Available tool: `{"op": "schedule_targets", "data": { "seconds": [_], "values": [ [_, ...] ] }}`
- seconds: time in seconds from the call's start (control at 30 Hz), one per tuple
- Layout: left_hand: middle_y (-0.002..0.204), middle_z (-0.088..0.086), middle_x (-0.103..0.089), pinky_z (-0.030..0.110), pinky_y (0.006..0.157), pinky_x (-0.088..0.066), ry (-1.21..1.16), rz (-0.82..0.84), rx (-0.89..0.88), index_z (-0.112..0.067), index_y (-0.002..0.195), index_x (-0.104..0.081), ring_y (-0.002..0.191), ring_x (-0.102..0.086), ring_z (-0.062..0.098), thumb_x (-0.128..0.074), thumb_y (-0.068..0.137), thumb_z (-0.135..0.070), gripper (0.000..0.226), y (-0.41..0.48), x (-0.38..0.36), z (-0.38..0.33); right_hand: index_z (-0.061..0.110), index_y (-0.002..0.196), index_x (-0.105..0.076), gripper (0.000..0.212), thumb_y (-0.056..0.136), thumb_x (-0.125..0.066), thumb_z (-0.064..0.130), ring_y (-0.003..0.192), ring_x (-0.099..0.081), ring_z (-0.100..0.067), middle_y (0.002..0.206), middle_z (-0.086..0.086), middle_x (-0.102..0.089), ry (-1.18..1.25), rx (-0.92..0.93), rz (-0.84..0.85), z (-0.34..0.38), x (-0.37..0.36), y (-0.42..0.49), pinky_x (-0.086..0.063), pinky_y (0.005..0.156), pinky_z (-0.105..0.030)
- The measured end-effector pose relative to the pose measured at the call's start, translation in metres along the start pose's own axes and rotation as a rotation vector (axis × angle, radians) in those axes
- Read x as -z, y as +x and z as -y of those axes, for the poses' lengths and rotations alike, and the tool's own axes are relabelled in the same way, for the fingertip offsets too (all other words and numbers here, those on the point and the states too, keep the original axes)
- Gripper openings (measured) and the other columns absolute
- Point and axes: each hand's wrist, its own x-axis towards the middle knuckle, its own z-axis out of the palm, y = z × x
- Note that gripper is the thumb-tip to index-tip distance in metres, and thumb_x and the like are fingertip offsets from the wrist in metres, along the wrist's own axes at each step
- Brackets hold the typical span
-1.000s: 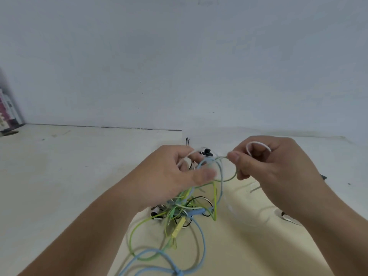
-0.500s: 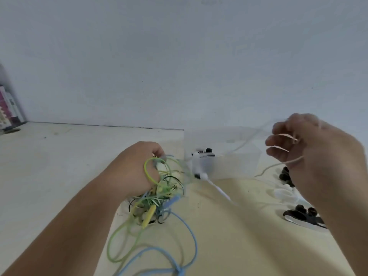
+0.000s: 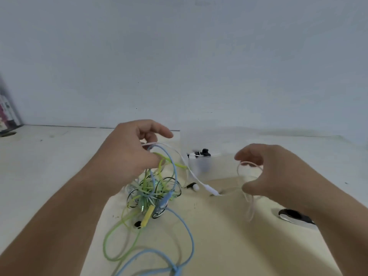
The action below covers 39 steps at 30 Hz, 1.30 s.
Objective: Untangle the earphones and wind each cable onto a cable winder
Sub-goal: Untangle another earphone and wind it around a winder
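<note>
Your left hand point(image 3: 127, 156) curls its fingers round the top strands of the tangle of earphones point(image 3: 153, 194), which hangs just under it and reaches the table point(image 3: 39, 176). The white cable point(image 3: 211, 189) runs from this grip to the right. Its loop lies inside your right hand point(image 3: 266, 176), where thumb and fingers are curved but apart; I cannot tell if they pinch it.

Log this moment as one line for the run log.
stage: untangling | left hand: grips tangle | right hand: holds white cable loop | white cable spans both hands | winding: not started
</note>
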Motion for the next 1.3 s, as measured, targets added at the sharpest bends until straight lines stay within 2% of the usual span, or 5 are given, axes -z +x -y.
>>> {"op": "schedule_targets", "data": {
  "seconds": [0.5, 0.73, 0.9, 1.07, 1.3],
  "values": [
    [0.083, -0.011, -0.048, 0.016, 0.059, -0.037, -0.161, 0.301, -0.108, -0.038, 0.102, -0.072, 0.049, -0.041, 0.003, -0.088, 0.043, -0.041, 0.061, -0.011, -0.01, -0.014, 0.019, 0.075, -0.072, 0.021, 0.09, -0.067, 0.032, 0.079, -0.062, -0.034, 0.076, -0.007, -0.071, 0.604, 0.248, -0.121, 0.015, -0.014, -0.005, -0.042, 0.073, -0.03],
    [0.059, -0.007, -0.053, 0.02, 0.053, -0.038, -0.023, 0.134, -0.06, -0.022, 0.081, -0.07, 0.051, -0.044, 0.009, -0.088, 0.07, -0.029, 0.022, -0.008, -0.013, -0.009, 0.027, 0.075, -0.072, 0.02, 0.092, -0.064, 0.019, 0.082, -0.064, 0.007, 0.079, 0.021, -0.072, 0.448, 0.214, -0.418, 0.015, -0.006, -0.005, -0.041, 0.07, -0.004],
    [0.047, -0.008, -0.044, 0.02, 0.047, -0.033, 0.181, 0.019, -0.115, -0.019, 0.064, -0.061, 0.044, -0.037, 0.009, -0.069, 0.085, -0.043, 0.032, -0.007, -0.021, -0.005, 0.009, 0.079, -0.057, 0.027, 0.102, -0.044, 0.012, 0.065, -0.068, -0.031, 0.067, -0.011, -0.068, 1.047, 0.194, -0.1, 0.018, -0.009, -0.007, -0.059, 0.072, -0.037],
    [0.047, -0.003, -0.05, 0.022, 0.047, -0.034, 0.268, -0.131, -0.154, -0.02, 0.062, -0.058, 0.042, -0.038, 0.009, -0.069, 0.083, -0.045, 0.035, -0.005, -0.016, -0.002, 0.01, 0.072, -0.058, 0.019, 0.088, -0.052, 0.019, 0.044, -0.017, -0.011, 0.055, 0.0, -0.023, 1.2, 0.15, 0.038, 0.018, -0.002, -0.007, -0.017, 0.042, -0.022],
    [0.094, -0.011, -0.054, 0.027, 0.079, -0.046, 0.461, 0.013, -0.218, -0.034, 0.094, -0.063, 0.084, -0.056, 0.002, -0.068, 0.084, -0.008, 0.028, -0.005, -0.019, 0.004, 0.018, 0.071, -0.049, 0.015, 0.085, -0.051, 0.022, 0.045, -0.022, -0.007, 0.059, 0.006, -0.03, 1.666, 0.24, 0.173, 0.009, 0.013, -0.005, -0.022, 0.044, -0.02]
  ]
}}
